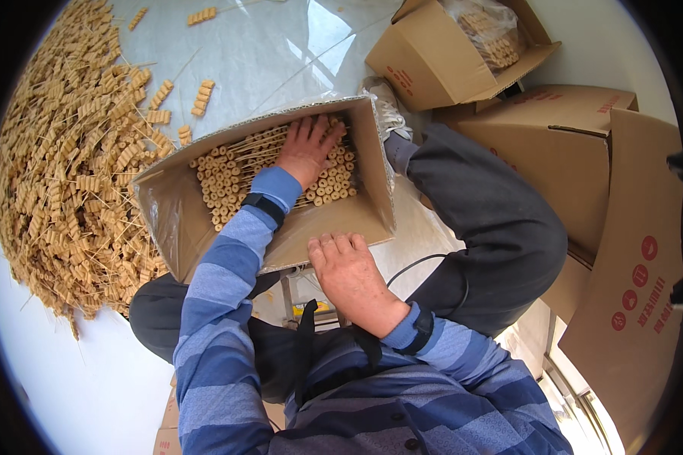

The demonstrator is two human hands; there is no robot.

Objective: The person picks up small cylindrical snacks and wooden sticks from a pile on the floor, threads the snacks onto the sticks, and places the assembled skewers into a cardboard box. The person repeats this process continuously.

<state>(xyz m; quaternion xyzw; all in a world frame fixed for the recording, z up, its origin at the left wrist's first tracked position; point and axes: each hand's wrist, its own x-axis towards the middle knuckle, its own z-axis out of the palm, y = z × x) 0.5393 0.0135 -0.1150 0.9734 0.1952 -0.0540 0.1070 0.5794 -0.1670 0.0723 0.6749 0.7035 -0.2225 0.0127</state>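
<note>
An open cardboard box stands tilted between my legs, with rows of tan skewers packed inside. Their round, holed ends face up in two groups, and thin sticks run between the groups. My left hand reaches into the box and lies on the skewers near the far wall, fingers spread; its palm is hidden. At the near rim, my right hand curls its fingers over the cardboard edge, thumb out of sight. Clear plastic film shows around the box's right corner.
A large heap of loose skewers covers the floor on the left, and a few stray skewers lie beside it. At the back right, a carton holds a plastic bag of skewers. More cartons stand right of my leg.
</note>
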